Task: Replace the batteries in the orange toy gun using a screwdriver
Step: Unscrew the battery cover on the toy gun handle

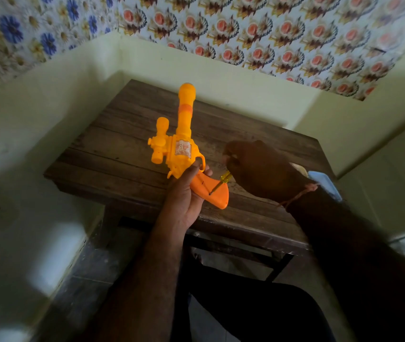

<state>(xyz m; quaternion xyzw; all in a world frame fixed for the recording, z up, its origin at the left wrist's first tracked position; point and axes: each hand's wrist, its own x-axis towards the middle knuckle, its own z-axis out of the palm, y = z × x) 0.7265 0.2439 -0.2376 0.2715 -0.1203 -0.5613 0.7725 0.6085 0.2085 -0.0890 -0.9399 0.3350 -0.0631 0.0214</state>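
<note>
Both hands are occupied: the orange toy gun (pixel 180 146) is gripped by the left hand (pixel 184 196), barrel toward twelve o'clock; the screwdriver (pixel 221 182) is pinched by the right hand (pixel 258 166). Tilted so, its tip could probably be cammed out of the screw.

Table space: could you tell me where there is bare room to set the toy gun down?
The wooden table shows bare planks along its left side and far edge. It is crowded near the right: the right hand with the screwdriver and a light blue object.
</note>
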